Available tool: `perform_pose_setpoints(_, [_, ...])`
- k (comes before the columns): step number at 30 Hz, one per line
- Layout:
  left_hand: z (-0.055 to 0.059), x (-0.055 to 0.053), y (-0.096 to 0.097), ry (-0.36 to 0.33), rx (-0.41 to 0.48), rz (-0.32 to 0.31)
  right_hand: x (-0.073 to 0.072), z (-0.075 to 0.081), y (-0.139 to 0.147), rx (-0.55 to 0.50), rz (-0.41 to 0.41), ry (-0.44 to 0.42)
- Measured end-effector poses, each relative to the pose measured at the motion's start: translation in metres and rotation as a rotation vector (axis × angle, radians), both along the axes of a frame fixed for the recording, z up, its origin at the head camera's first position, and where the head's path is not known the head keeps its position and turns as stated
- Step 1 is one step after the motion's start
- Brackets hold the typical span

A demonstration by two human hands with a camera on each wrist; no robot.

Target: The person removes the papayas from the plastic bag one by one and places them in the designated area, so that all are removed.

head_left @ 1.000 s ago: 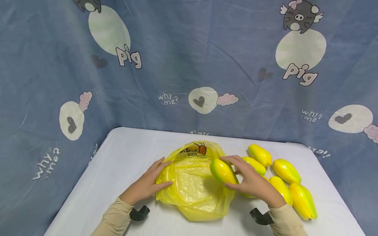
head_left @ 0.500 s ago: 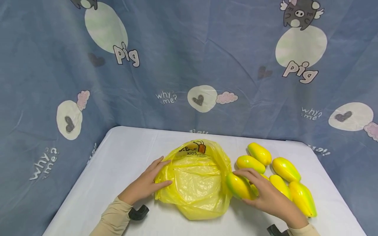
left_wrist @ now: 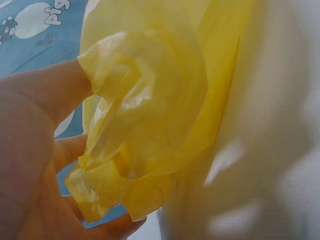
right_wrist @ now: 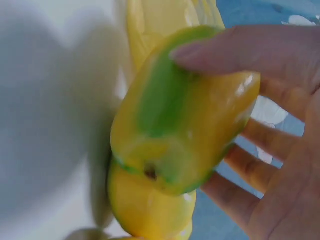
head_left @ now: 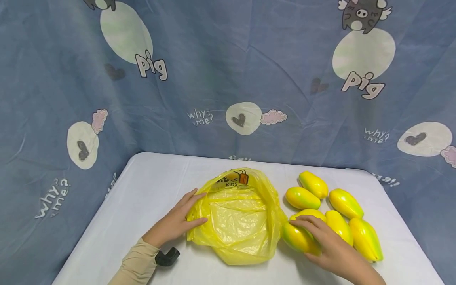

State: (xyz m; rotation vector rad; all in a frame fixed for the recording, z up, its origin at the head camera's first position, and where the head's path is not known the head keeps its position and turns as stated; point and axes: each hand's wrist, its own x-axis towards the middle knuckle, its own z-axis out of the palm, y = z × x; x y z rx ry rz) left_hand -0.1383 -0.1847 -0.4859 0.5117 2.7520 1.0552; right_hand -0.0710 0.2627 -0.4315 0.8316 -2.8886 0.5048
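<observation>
A yellow plastic bag (head_left: pixel 236 225) lies with its mouth spread wide in the middle of the white table. My left hand (head_left: pixel 179 221) holds the bag's left rim; in the left wrist view the thumb and fingers lie around the crumpled plastic (left_wrist: pixel 145 105). My right hand (head_left: pixel 333 243) grips a glossy yellow-green mango (head_left: pixel 298 238), just right of the bag. In the right wrist view, the thumb presses along the green stripe of this mango (right_wrist: pixel 165 110), with the fingers on its far side. Another mango (head_left: pixel 309 215) sits right behind it, partly covered by the hand.
Several more mangoes (head_left: pixel 344 202) lie on the right side of the white table (head_left: pixel 160 178). A black curved piece (head_left: pixel 167 256) is by the left wrist. Behind the table hangs a blue curtain (head_left: pixel 199 79) with pig prints.
My right hand has carried the mango from over the bag's right rim rightward and toward me, down beside the other mangoes. The left hand has stayed at the bag's rim.
</observation>
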Motion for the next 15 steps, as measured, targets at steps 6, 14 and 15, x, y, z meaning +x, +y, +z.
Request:
perform_pose_setpoints(6, [0.001,0.001,0.001,-0.002,0.000,0.002,0.009,-0.001,0.005,0.061,-0.032,-0.015])
perform_pose_setpoints(14, [0.001,0.000,0.001,-0.011,-0.006,0.006,0.016,-0.002,0.009,0.158,-0.161,-0.178])
perform_pose_setpoints(15, [0.001,0.000,0.001,-0.011,-0.005,0.006,0.017,-0.002,0.009,0.169,-0.170,-0.191])
